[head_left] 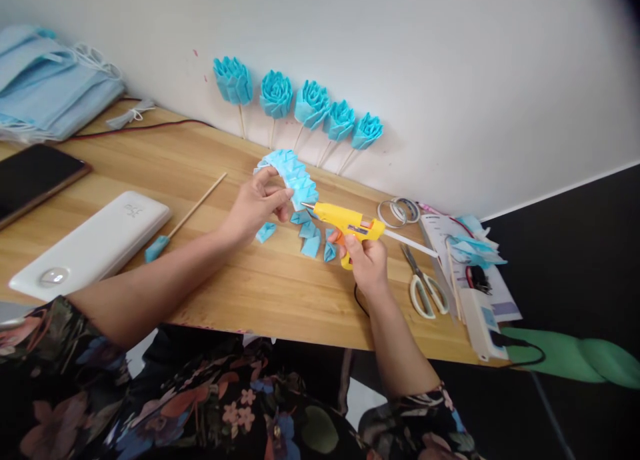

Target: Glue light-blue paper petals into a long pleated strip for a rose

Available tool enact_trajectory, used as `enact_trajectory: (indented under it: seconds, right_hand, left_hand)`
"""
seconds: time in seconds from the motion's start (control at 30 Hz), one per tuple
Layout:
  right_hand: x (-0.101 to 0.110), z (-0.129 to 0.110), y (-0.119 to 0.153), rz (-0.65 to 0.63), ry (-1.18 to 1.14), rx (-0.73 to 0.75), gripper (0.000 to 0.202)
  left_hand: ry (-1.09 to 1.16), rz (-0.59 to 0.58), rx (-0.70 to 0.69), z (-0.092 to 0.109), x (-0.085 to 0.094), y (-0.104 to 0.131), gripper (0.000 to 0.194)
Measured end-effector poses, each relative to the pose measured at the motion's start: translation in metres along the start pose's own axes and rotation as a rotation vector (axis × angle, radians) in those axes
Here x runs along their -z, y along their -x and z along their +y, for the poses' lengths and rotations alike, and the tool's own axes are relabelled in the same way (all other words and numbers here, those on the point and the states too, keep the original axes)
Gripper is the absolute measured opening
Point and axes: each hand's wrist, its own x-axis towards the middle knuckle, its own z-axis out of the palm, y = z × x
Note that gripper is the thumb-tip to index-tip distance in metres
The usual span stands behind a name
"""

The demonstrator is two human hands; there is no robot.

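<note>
So my left fingers point(281, 197) are pinching the folded blue strip point(296, 173), which curves up off the worktop point(280, 293), and my right fingers point(356, 252) are wrapped round the yellow glue gun point(345, 220). Its nozzle is right by the strip's lower end; can't tell if it's touching.

My main worry: if that tip's hot, one slip and I've burnt my left thumb. Too much glue could also ooze through the folds, or drip onto the loose folded pieces point(311, 240) just below and stick them down. Squeeze the strip too hard and I'd probably crush the pleats. There's also a black cable point(361, 303) by my right wrist that could snag.

Worktop's wood-grained and pretty busy: power bank point(95, 240) and a blue-tipped stick point(197, 207) to my left, scissors point(425, 290) and tape rolls point(407, 210) to my right. Five blue flowers point(313, 105) on sticks lean against the pale wall point(450, 100), and it's dark past the right edge.
</note>
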Motion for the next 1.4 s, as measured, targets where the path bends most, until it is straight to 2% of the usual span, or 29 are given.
enact_trajectory:
  seconds: [0.3, 0.63, 0.83, 1.1, 1.4]
  right_hand:
    - [0.0033, 0.0062, -0.0009, -0.024, 0.009, 0.007, 0.047]
    - [0.0020, 0.0034, 0.0004, 0.037, 0.051, 0.019, 0.043]
    - [0.0008, 0.0023, 0.0016, 0.046, 0.010, 0.029, 0.045]
    - [-0.0008, 0.0071, 0.0006, 0.026, 0.026, 0.021, 0.038]
    - [-0.0018, 0.0022, -0.0003, 0.044, 0.122, 0.018, 0.038]
  left_hand:
    - [-0.001, -0.002, 0.035, -0.0023, -0.0004, 0.0004, 0.032]
    - [0.018, -0.052, 0.025, -0.0006, -0.0034, 0.0003, 0.040]
    - [-0.033, 0.009, 0.022, -0.0023, -0.0020, -0.0017, 0.036]
    - [-0.043, -0.008, 0.043, -0.0004, -0.0041, 0.0005, 0.037]
    - [-0.038, -0.012, 0.050, 0.0007, -0.0031, 0.0002, 0.037]
